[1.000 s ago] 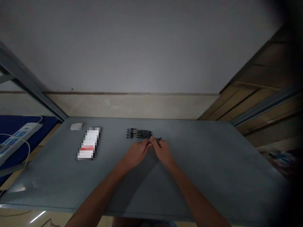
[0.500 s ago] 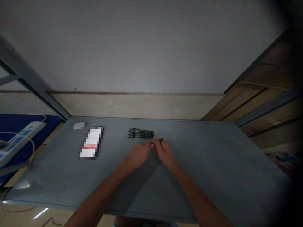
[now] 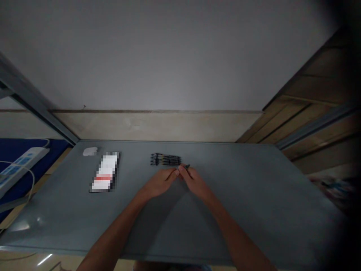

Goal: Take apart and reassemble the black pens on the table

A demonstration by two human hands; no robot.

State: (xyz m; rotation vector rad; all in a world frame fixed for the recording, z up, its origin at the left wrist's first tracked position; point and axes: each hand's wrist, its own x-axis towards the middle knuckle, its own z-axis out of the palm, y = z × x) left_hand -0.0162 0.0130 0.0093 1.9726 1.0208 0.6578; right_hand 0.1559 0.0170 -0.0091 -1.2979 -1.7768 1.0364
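Note:
My left hand (image 3: 160,181) and my right hand (image 3: 194,181) meet above the desk, fingertips together, both closed in a pinch. A slim black pen (image 3: 187,166) is held between them. Its dark end pokes out past my right thumb, while its other end is hidden by the fingers. Just beyond my hands several black pens (image 3: 166,159) lie side by side in a neat row, some with a yellowish band. They are close to my fingertips.
The grey desk (image 3: 254,195) runs back to a wall. On its left lie a phone (image 3: 104,172) with a blurred screen and a small white object (image 3: 90,151). A white power strip (image 3: 21,167) with cables rests on a blue surface beyond the left edge.
The view has shifted slightly. My hands remain together on the pen, and the left hand has turned a little. Less of the pen shows past my right hand.

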